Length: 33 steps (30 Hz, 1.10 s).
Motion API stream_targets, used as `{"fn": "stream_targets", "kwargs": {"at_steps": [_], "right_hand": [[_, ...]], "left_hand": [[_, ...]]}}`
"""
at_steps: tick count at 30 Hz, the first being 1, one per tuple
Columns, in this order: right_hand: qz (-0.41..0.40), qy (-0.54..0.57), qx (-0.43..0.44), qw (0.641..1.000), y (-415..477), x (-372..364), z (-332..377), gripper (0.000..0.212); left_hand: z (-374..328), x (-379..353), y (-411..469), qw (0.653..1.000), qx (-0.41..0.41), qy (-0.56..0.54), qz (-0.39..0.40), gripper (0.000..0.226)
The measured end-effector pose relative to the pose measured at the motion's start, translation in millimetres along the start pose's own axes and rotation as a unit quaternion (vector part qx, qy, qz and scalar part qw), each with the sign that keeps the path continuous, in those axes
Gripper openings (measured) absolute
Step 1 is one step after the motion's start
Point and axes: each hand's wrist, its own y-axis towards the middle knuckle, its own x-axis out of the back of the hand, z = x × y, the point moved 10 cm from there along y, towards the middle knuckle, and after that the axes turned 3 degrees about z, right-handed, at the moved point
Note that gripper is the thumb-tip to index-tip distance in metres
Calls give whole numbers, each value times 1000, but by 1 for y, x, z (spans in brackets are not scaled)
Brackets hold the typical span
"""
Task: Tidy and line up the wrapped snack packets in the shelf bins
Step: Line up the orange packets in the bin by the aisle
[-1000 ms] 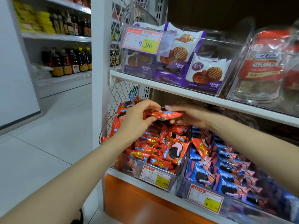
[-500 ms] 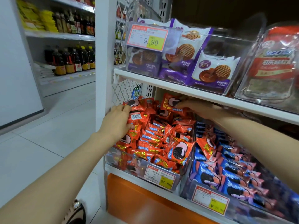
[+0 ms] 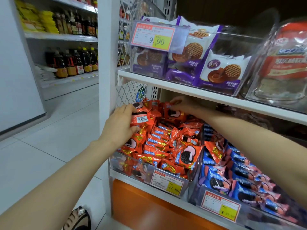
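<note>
Tidying looks barely started: left hand [image 3: 122, 126] grips a barcode-up packet [image 3: 141, 117], right hand [image 3: 183, 103] pinches a second packet [image 3: 173, 113] at the back of the bin [image 3: 123, 163], other red packets [image 3: 159, 143] lie jumbled.

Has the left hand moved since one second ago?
Yes. The left hand went left, toward the white shelf post, and now grips red packets there.

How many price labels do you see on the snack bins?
3. The 9.90 label on the upper purple bin, the 27.80 label on the red-packet bin, a third label on the blue-packet bin. Others may be out of frame at right.
</note>
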Motion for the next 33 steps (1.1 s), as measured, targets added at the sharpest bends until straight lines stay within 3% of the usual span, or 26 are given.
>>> {"fn": "stream_targets", "kwargs": {"at_steps": [12, 16, 18, 24, 29, 31, 33], "right_hand": [[-90, -11, 69, 994, -3, -8, 13, 19], [-13, -85, 76, 993, -2, -28, 12, 24], [5, -127, 77, 989, -2, -34, 8, 33], [1, -137, 64, 989, -2, -36, 2, 42], [-4, -194, 78, 978, -7, -29, 6, 33], [-15, -124, 91, 988, -12, -15, 15, 21], [40, 65, 96, 992, -24, -10, 27, 17]], "left_hand": [[5, -1, 1, 978, 24, -205, 29, 36], [3, 6, 2, 965, 49, -258, 25, 14], [7, 5, 2, 953, 63, -295, 29, 13], [18, -3, 1, 932, 117, -341, 43, 17], [17, -8, 0, 911, 127, -385, 79, 12], [11, -11, 0, 909, 126, -384, 101, 14], [2, -14, 4, 911, 118, -381, 106, 19]]}}
